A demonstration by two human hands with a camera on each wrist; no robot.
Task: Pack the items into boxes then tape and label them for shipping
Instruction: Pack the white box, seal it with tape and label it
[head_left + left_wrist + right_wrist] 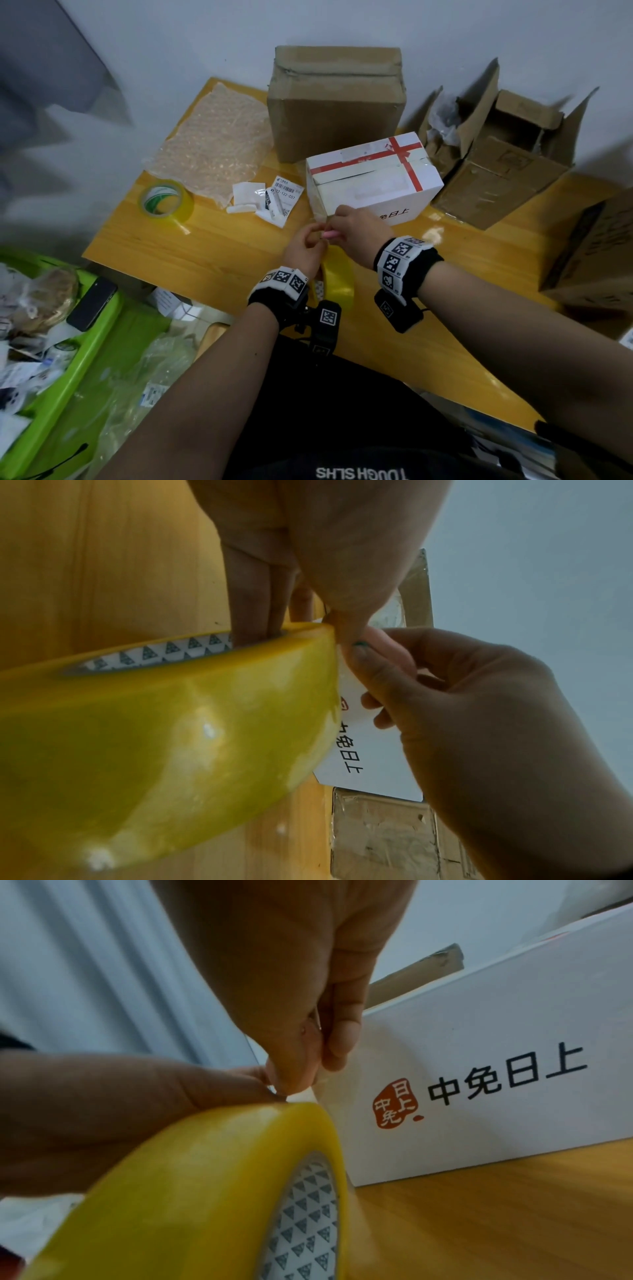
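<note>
Between both hands (pixel 322 236), yellow tape roll (pixel 337 281)

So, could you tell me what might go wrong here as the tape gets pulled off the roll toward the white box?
1. The right hand pinches only the tip of the tape at the yellow roll; it may slip and stick back down.
2. The left hand holds the roll by fingers through its core, so a hard pull could twist it.
3. The white box sits unheld on the table; tape tension might shift it.
</note>
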